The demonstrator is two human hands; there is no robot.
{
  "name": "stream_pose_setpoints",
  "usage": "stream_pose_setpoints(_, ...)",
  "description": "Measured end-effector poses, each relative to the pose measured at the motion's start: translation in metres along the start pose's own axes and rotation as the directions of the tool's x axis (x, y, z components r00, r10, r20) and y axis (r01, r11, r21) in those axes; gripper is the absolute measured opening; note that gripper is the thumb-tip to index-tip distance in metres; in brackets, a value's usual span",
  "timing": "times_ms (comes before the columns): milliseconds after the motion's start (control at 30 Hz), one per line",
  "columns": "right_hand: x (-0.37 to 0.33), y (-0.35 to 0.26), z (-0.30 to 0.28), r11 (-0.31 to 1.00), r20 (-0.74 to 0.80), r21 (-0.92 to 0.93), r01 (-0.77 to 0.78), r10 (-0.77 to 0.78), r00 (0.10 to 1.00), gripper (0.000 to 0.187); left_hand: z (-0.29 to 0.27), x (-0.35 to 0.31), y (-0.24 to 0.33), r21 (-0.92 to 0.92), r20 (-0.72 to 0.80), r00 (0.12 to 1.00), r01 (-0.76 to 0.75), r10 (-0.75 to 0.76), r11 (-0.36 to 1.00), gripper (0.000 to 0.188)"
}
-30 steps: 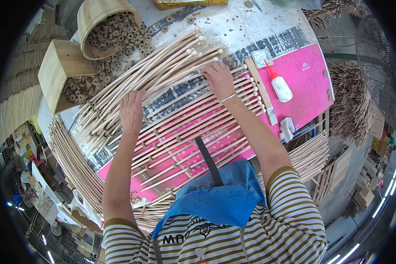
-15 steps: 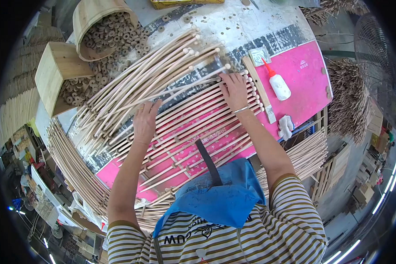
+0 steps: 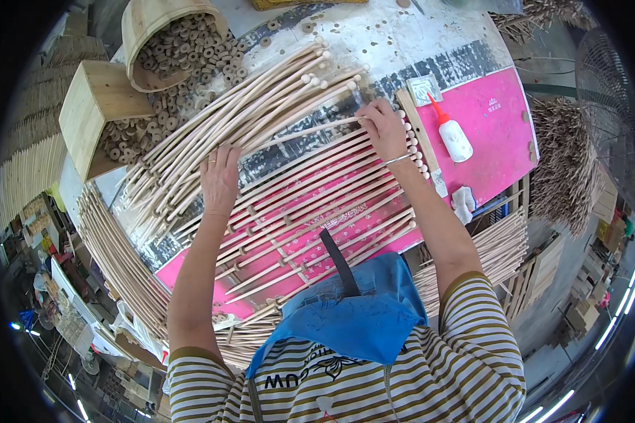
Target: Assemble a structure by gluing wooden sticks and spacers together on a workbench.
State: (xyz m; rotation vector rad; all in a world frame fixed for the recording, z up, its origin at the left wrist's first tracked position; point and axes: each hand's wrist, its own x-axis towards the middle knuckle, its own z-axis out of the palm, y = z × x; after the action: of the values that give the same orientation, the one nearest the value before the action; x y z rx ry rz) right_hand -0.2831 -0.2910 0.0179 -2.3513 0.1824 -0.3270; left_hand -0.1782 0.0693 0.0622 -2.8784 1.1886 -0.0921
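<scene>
My right hand [image 3: 384, 132] is closed around a wooden stick [image 3: 300, 133] close to its far-right end. My left hand [image 3: 220, 182] has its fingers bent over the same stick farther left, at the edge of a loose pile of ball-ended sticks [image 3: 233, 106]; its fingertips are partly hidden. Below the held stick, a row of similar sticks [image 3: 310, 187] lies side by side on a pink board [image 3: 483, 141]. Their round balls [image 3: 415, 149] line up along a wooden strip [image 3: 413, 120], and small wooden rings [image 3: 241, 250] sit on them toward the left.
A white bottle with a red nozzle [image 3: 456, 141] lies right of the strip, above a crumpled white cloth [image 3: 463, 204]. At the upper left, a round wooden tub [image 3: 137, 42] and a wooden box [image 3: 85, 116] spill rings. Stick bundles [image 3: 116, 240] flank the table.
My left hand has shifted left and slightly up toward the pile. My right hand has moved a little right, now gripping the stick near its end. The stick lies lower, nearer the row.
</scene>
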Motion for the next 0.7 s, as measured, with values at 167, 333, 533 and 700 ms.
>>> stream_pose_setpoints(167,-0.001,-0.003,0.005,0.986,-0.093,0.082,-0.147,0.155,0.984,0.017,-0.001,0.000,-0.010,-0.005,0.091,0.995,0.046,-0.045,0.999,0.032)
stream_pose_setpoints(333,-0.011,0.008,0.005,0.970,-0.091,0.149,-0.193,0.208,0.974,0.016,-0.015,0.004,-0.008,-0.032,0.075,0.995,0.069,-0.066,0.997,0.032)
stream_pose_setpoints(533,-0.007,0.003,0.010,0.938,-0.053,0.278,-0.205,0.228,0.972,0.013,-0.003,0.000,0.003,0.039,0.067,0.994,0.086,-0.089,0.996,0.032)
stream_pose_setpoints(700,-0.012,0.008,0.012,0.888,-0.053,0.374,-0.268,0.309,0.950,0.034,-0.002,0.005,-0.004,-0.002,0.076,0.994,0.081,-0.081,0.997,0.024)
